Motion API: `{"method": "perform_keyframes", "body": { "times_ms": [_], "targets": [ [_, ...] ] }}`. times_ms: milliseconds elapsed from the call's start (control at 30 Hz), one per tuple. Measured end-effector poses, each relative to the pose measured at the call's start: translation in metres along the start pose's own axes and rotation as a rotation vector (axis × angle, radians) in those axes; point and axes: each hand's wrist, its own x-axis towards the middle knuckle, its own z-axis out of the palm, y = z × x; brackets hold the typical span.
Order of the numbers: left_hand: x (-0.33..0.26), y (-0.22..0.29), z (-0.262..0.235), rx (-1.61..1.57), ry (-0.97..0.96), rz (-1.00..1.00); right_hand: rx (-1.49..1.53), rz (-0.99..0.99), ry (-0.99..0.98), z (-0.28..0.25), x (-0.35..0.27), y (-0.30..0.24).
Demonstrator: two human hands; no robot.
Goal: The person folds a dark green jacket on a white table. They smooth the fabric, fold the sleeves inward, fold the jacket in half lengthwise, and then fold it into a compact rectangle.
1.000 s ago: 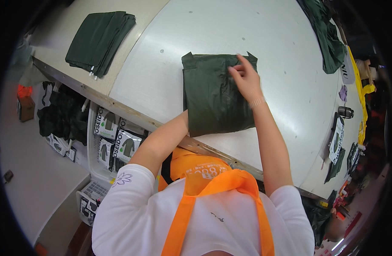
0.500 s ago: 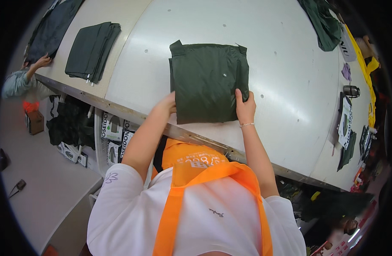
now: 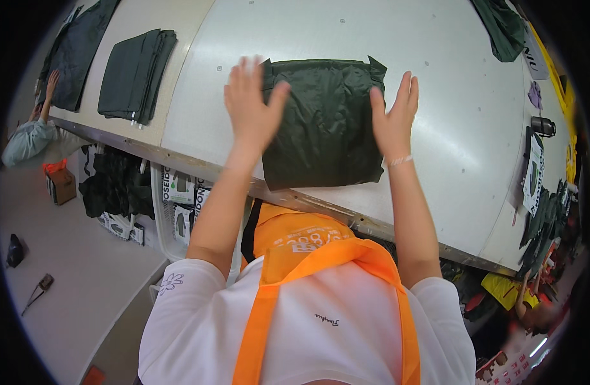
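Observation:
A dark green folded piece of thin, shiny fabric [image 3: 324, 128] lies as a near square on the pale table, close to its front edge. Two small corners stick up along its far side. Over the fabric's left edge is my left hand [image 3: 251, 112], fingers spread and slightly blurred. My right hand [image 3: 396, 122] stands at the right edge, thumb apart from the straight fingers and beside the fabric. Neither hand grips anything. Whether the palms touch the fabric I cannot tell.
A stack of folded dark green fabric [image 3: 136, 77] lies to the left. Beyond it, another person's hand [image 3: 52, 83] rests at a dark cloth [image 3: 83, 54]. More green fabric [image 3: 500, 29] and a dark cylinder [image 3: 542, 126] are on the right. Below the table stands a white basket with packages [image 3: 179, 186].
Both hands have let go of the fabric's lower sides and moved farther up, fingers spread. The fabric's top looks different; its small white spot no longer shows.

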Motion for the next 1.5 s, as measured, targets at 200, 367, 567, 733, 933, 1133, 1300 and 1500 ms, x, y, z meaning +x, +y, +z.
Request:
{"method": "perform_keyframes", "body": {
  "times_ms": [200, 367, 567, 733, 933, 1133, 1300, 1500],
  "targets": [
    [0.054, -0.061, 0.031, -0.977, -0.651, -0.985, 0.797, 0.840, -0.693, 0.027, 0.081, 0.048],
    [0.086, -0.070, 0.049, -0.905, -0.944, -0.913, 0.933, 0.923, -0.869, 0.040, 0.105, 0.075],
    [0.108, -0.025, 0.000, -1.096, -0.570, -0.329, 0.805, 0.461, -0.581, -0.040, 0.127, 0.020],
    [0.053, 0.006, -0.102, -0.622, -0.490, 0.462, 0.512, -0.039, -0.447, -0.127, 0.034, -0.039],
    [-0.094, -0.033, -0.032, -0.246, -0.718, 0.808, 0.071, -0.488, -0.622, -0.075, -0.120, 0.049],
    [-0.060, -0.019, -0.078, -0.303, -0.950, 0.575, 0.288, 0.008, -0.798, -0.104, -0.099, 0.014],
    [-0.024, 0.027, -0.032, -0.009, -0.427, 0.560, -0.069, -0.142, -0.311, -0.045, -0.053, -0.016],
    [-0.055, 0.006, 0.059, 0.103, -0.435, 0.476, -0.505, -0.224, -0.306, 0.026, -0.081, 0.020]
  ]
}}
